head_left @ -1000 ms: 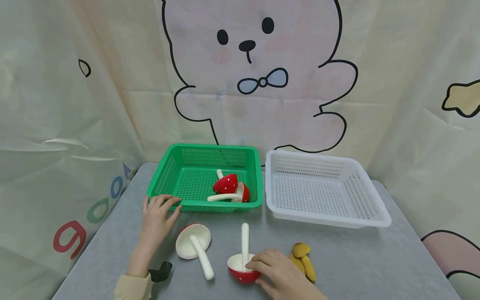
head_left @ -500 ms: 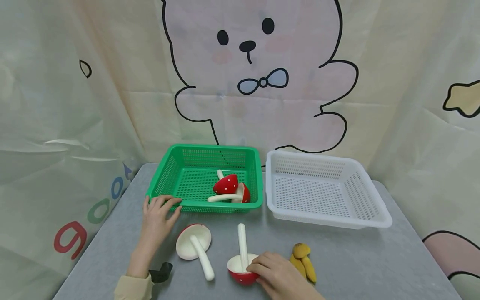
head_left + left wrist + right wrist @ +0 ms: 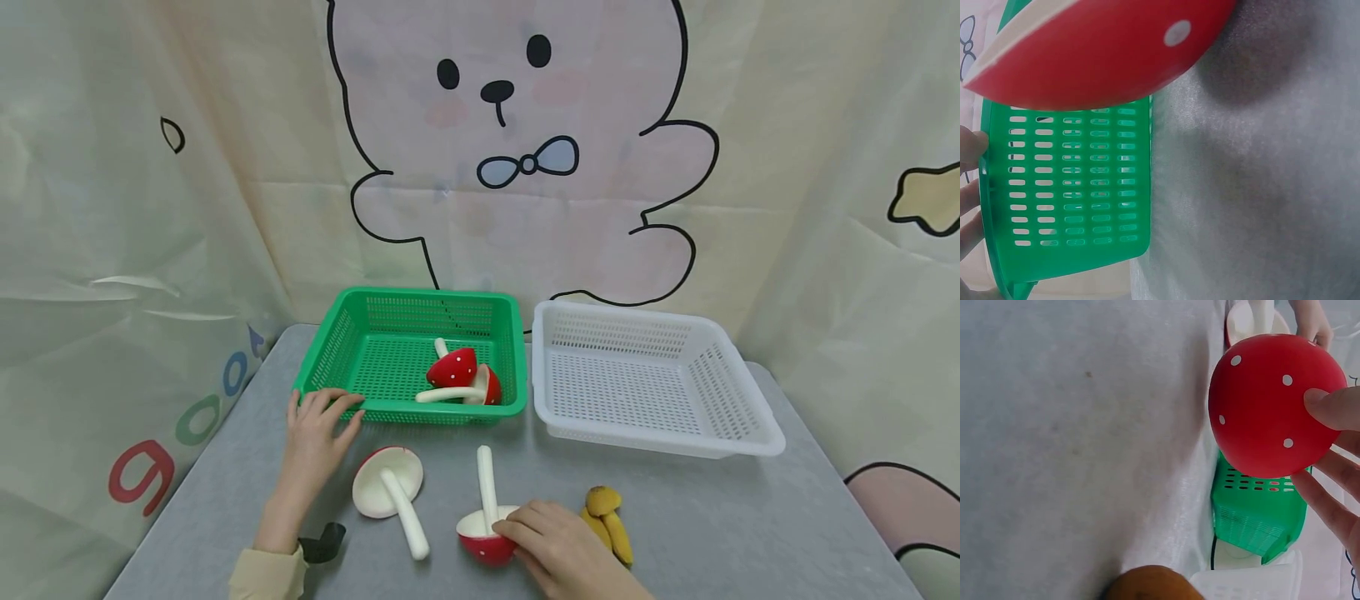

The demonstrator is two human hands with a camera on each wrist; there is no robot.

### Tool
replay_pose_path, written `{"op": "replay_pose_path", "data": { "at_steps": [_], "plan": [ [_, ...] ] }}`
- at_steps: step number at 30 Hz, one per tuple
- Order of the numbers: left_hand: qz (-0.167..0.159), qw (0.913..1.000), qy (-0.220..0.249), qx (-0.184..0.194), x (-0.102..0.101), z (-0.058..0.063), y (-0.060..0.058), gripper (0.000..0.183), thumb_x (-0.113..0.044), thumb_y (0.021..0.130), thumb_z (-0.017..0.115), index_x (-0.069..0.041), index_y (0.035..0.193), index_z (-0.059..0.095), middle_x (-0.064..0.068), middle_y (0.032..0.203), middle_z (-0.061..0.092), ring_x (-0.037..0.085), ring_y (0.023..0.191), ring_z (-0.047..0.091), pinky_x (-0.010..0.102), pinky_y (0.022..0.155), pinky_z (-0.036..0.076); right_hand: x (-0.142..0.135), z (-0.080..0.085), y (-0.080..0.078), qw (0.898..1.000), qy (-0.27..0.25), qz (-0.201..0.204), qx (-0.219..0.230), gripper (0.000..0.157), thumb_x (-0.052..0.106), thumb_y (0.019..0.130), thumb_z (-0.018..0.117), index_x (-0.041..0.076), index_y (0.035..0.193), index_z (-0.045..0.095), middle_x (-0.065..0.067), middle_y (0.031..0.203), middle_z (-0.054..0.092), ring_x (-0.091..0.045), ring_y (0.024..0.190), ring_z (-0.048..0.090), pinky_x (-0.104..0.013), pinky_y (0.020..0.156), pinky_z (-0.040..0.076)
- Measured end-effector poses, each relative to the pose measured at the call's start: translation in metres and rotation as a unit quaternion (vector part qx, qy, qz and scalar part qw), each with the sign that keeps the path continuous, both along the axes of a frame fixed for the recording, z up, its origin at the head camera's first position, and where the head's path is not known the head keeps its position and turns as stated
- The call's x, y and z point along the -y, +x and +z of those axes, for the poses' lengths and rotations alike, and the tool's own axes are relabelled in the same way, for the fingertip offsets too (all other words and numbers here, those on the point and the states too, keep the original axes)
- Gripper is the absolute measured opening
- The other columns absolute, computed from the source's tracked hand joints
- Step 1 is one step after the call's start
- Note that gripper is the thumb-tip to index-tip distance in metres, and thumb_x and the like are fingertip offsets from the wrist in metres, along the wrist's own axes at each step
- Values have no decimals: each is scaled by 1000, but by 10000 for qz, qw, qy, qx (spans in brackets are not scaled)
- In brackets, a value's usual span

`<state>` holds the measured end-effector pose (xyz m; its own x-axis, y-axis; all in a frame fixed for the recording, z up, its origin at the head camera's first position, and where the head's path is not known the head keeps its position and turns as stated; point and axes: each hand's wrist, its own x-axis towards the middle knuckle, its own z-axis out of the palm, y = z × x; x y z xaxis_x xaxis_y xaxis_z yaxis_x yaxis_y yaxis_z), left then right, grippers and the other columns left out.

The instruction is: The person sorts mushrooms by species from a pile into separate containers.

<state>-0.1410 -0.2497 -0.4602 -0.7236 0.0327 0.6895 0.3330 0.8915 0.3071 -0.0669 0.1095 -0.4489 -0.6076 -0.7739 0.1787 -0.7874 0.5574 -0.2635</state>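
Right hand (image 3: 562, 550): red mushroom (image 3: 487, 550) was pinched by its cap.
Mushroom place: it was held stem-up, nearer than the green basket (image 3: 405, 410), right of a second mushroom (image 3: 405, 521).
Left hand (image 3: 318, 429): basket's near-left rim was gripped.

Soft, even head-view light; diffuse, blurry-edged shadows on the grey tabletop (image 3: 1285, 219) in both wrist views.

On the hanging cloth (image 3: 82, 350) at the left, a red g or 9 (image 3: 157, 467), a green o (image 3: 181, 427) and a blue o (image 3: 226, 379) can be read in a slanting row; the bluish mark (image 3: 254, 341) beyond them cannot be made out.
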Motion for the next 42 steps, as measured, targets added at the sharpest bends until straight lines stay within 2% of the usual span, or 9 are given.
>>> {"op": "replay_pose_path", "data": {
  "at_steps": [9,18,23,27,37,42],
  "plan": [
    [1,10000,-4,24,2,-1,1,24,-8,76,80,-14,97,73,10,100,65,34,101,55,73,107,23,3,8,0,9932,-560,105,-1017,37,17,81,76,21,117,66,15,105,65,-2,91,57,-19,82,53],
    [-11,10000,-11,32,2,0,1,24,-8,75,80,-14,97,73,9,100,66,33,100,55,73,107,23,4,20,-2,9903,-661,149,-1216,39,18,80,78,19,117,66,14,104,65,-3,93,57,-18,82,53],
    [-2,10000,25,52,2,-1,1,23,-8,76,80,-14,97,73,9,100,65,32,101,55,72,107,22,5,28,-3,9875,-755,262,-1361,40,13,81,76,18,119,65,12,106,64,-5,95,57,-18,84,52],
    [-5,10000,26,53,2,0,2,23,-9,76,80,-15,98,73,8,99,65,31,101,56,71,108,22,9,36,-6,9827,-884,351,-1590,45,9,77,77,18,119,64,11,105,64,-5,94,57,-17,84,52],
    [-38,10000,49,74,2,1,1,23,-9,76,80,-14,98,73,8,99,65,31,102,56,71,108,22,22,52,-19,9671,-1115,690,-2179,31,12,90,64,15,121,63,7,105,65,-9,96,61,-21,84,54],
    [-47,9999,37,139,2,1,1,23,-9,77,79,-14,98,73,7,100,65,30,103,55,71,109,22,34,64,-29,9680,-1061,690,-2169,40,9,79,76,15,117,66,7,103,67,-8,94,62,-20,84,54]
  ]
}}
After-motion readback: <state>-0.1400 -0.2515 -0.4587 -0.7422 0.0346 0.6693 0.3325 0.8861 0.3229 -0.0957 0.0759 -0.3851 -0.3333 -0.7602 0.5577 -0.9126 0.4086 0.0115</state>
